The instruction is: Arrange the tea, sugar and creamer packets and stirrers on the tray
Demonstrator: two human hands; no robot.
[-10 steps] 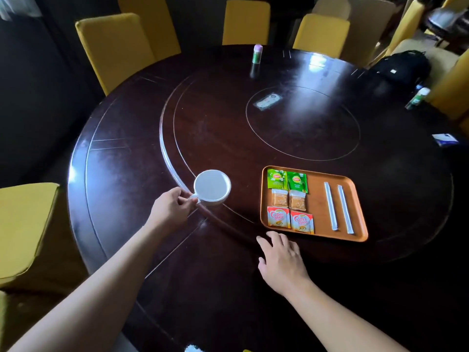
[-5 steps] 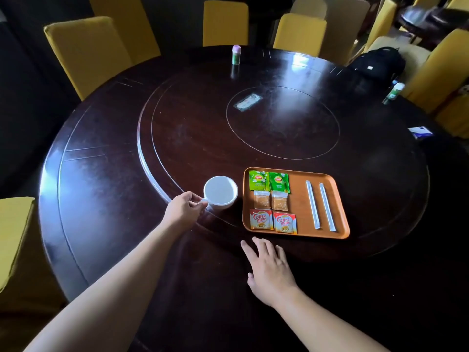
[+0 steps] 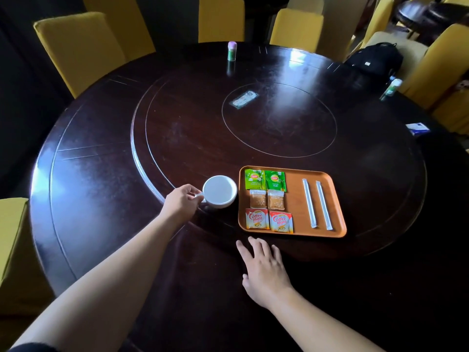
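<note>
Cup handle (image 3: 199, 196) is pinched and mostly hidden by left hand (image 3: 181, 202) fingers (image 3: 190, 188); right hand (image 3: 264, 271) fingers (image 3: 255, 246) are spread flat on table (image 3: 101, 174), just short of tray (image 3: 294, 233)

Dark round table (image 3: 106, 179), orange tray (image 3: 294, 199), white cup (image 3: 219, 191)
</note>
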